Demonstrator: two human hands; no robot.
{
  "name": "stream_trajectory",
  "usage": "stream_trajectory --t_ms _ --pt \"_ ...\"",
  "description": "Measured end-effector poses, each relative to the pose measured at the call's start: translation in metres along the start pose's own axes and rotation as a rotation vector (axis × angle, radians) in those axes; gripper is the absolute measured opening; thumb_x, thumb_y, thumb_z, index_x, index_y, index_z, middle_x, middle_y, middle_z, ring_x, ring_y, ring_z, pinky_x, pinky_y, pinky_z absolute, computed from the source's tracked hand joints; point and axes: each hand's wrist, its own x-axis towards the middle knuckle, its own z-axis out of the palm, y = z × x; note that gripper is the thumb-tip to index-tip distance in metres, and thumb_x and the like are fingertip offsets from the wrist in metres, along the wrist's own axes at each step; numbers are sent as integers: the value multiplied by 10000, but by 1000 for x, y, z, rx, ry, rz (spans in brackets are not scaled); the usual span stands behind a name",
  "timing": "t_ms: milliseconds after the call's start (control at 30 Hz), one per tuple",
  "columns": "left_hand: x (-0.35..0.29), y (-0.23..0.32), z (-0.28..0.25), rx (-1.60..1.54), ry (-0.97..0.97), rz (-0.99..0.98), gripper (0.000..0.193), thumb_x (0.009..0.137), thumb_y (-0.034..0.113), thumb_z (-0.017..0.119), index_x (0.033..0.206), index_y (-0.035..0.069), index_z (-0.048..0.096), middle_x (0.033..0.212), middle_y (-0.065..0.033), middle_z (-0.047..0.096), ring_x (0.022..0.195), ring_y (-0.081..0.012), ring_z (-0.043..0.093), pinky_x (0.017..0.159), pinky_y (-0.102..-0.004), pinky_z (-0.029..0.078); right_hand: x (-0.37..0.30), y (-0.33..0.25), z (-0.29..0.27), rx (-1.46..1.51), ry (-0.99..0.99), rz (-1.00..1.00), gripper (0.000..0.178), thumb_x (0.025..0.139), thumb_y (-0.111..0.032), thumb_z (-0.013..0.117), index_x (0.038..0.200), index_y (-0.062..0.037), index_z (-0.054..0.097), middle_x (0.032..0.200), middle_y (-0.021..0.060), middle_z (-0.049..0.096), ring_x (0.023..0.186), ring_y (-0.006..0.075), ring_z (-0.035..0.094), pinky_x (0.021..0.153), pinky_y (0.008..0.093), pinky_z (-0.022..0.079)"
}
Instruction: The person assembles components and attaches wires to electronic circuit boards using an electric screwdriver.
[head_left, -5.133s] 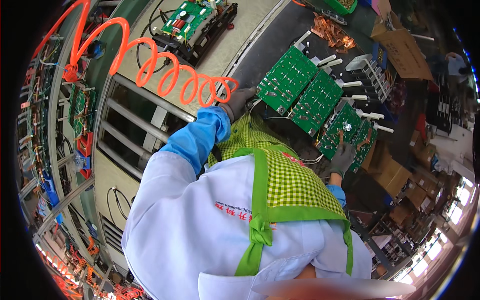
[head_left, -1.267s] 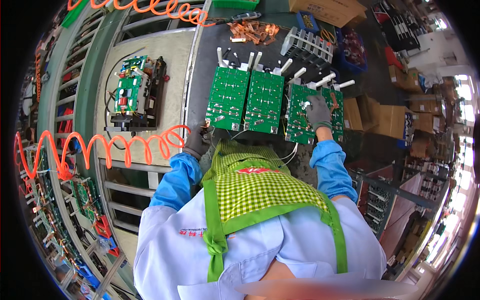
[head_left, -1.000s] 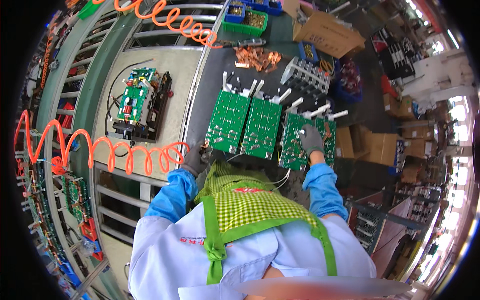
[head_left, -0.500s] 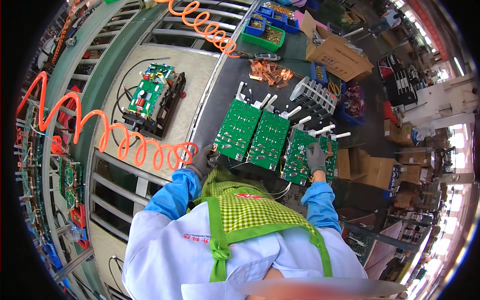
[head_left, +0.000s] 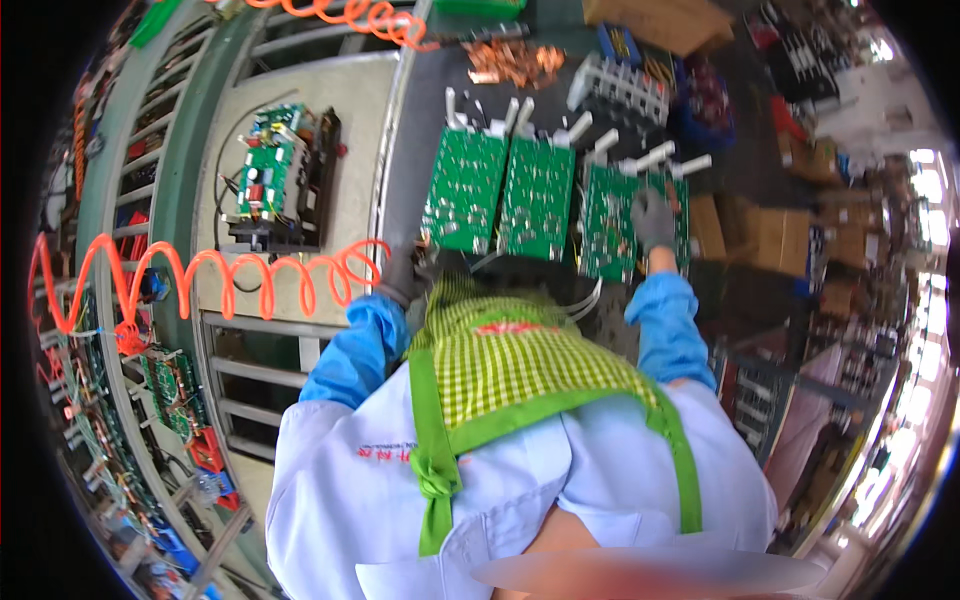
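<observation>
Green circuit boards lie in a row on the dark bench: a left board, a middle board, a third board and a narrow strip of another board at the right. White posts stick out along their far edges. My right hand, in a grey glove, rests over the third board's right side with its fingers drawn together; what they grip, if anything, is hidden. Near the left board's lower left corner is my gloved left hand, dark and smeared, its fingers unclear.
An orange coiled hose ends beside my left hand. Left of the bench edge sits an assembled unit with a green board. Copper pieces, a ribbed metal block and a cardboard box lie beyond the boards.
The whole view has shifted, so the bench and boards appear higher. My right hand stays over the third board, its fingers nearer the far edge. The left hand remains by the left board's corner.
</observation>
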Motion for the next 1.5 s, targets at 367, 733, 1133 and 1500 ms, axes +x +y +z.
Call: stream_trajectory --t_ms 367,733,1133,1500 --pt "-5 1 11 -88 43 -24 173 907 269 525 963 108 551 755 -9 558 496 -59 417 353 -129 307 1 -9 6 135 -151 -56 251 785 -224 625 958 -41 627 949 150 623 853 295 608 748 387 478" --pt "-4 -1 17 -142 62 17 185 886 270 534 917 88 550 729 -17 525 492 -63 426 357 -137 304 23 9 24 30 -217 -124 160 762 -193 633 844 -67 579 809 133 602 817 309 581 729 400 459" --pt "-6 -10 17 -81 119 48 202 893 315 514 909 118 558 727 15 511 510 -32 418 371 -120 301 -43 -227 83 474 -460 -624 158 806 -158 602 929 -60 612 891 120 630 805 314 612 712 370 488" --pt "5 -20 1 -199 -4 69 228 932 350 486 921 128 537 722 27 501 542 -37 446 406 -124 336 -59 -260 138 258 -380 -989 162 786 -169 608 943 -131 607 936 80 588 878 291 564 764 378 468"
